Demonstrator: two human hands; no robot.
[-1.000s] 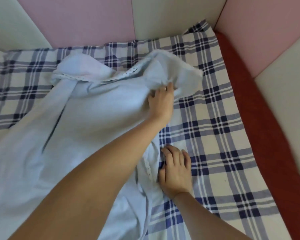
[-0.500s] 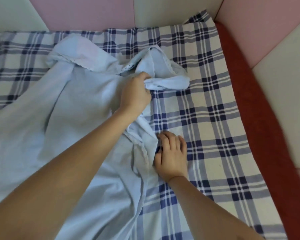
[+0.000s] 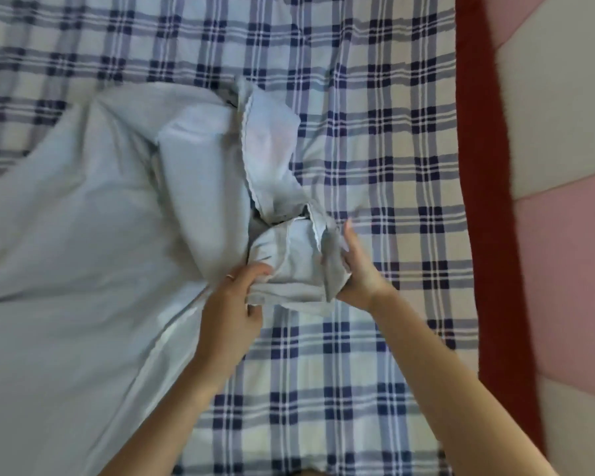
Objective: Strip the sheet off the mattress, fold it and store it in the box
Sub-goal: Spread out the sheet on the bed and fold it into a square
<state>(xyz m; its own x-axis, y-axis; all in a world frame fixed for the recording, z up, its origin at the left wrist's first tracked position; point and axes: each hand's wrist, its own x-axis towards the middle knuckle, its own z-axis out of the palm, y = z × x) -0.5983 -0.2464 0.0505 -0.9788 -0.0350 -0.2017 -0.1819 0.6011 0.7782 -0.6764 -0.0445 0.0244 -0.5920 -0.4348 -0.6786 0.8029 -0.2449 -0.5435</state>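
Two hands grip one bunched end of the sheet (image 3: 83, 269). Left hand (image 3: 232, 304) is curled tight round the wad. Right hand (image 3: 359, 273) clasps its 3 o'clock side, one finger straight. The rest of the sheet spreads toward 9 o'clock over the plaid mattress (image 3: 375, 132).

The sheet (image 3: 83, 252) is a plain pale blue with no print on it, and its hem (image 3: 245, 146) carries a narrow white scalloped trim. Under it the plaid cover (image 3: 375, 132) is cream, crossed by navy and softer grey-blue stripes that darken into squares where they meet. Thin white lines run through the navy bands. Along the bed's right edge runs a plain dark red strip (image 3: 485, 166). Beyond that edge the wall padding comes in flat blocks, a pink panel (image 3: 571, 269) and an off-white panel (image 3: 557, 115).
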